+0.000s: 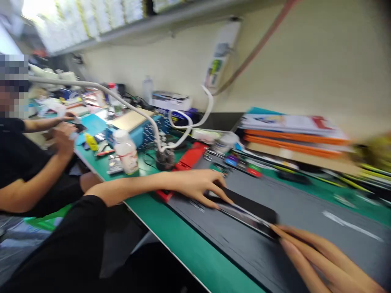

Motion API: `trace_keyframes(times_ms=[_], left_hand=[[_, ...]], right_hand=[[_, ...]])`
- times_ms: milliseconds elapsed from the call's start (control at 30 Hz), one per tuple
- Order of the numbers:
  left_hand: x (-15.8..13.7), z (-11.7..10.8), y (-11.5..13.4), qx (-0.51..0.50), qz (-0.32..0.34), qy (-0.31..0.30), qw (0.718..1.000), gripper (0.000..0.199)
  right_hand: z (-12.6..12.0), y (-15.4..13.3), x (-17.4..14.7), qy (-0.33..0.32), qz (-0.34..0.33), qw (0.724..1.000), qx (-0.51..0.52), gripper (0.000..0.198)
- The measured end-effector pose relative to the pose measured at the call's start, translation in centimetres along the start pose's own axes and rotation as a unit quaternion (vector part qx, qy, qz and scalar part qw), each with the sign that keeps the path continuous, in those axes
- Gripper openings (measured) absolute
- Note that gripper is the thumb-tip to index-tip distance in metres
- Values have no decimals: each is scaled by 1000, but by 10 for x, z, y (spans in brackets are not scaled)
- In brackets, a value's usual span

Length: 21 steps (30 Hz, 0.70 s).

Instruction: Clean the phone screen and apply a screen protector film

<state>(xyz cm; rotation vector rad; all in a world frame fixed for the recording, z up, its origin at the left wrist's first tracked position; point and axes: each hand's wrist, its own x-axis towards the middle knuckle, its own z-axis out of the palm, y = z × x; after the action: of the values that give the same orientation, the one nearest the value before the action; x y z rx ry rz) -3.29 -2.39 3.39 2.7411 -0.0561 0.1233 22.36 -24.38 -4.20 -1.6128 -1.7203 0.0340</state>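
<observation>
At far left, a co-worker in dark clothes (33, 158) sits at the green table (159, 217), both arms reaching over it. Between us, a white bottle (126, 152) stands upright near the table's edge, and just right of it a dark pot (165, 158) has a white cable looped above it. A red case (192, 156) lies beyond my wrist. My left grip (200, 185) bends over the left end of a flat black device (255, 207), fingertips on its near edge; blur keeps me from telling whether it clamps. The device lies on the grey mat (222, 238), slanting from one grip to the other. Behind it rests a stack of papers (296, 132) with orange edges. At right, my right grip (324, 252) pinches the device's near right corner between fingertips.
</observation>
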Motion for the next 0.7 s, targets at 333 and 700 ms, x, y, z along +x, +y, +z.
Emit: trace_keyframes(times_ms=[333,700], left_hand=[[5,0,-26,-42,-30,27,998,38],[5,4,-25,-48,-29,40,998,37]], right_hand=[[-55,-10,-32,47,64,957,-278,35],[-41,-29,12,77,-23,955,-284,20]])
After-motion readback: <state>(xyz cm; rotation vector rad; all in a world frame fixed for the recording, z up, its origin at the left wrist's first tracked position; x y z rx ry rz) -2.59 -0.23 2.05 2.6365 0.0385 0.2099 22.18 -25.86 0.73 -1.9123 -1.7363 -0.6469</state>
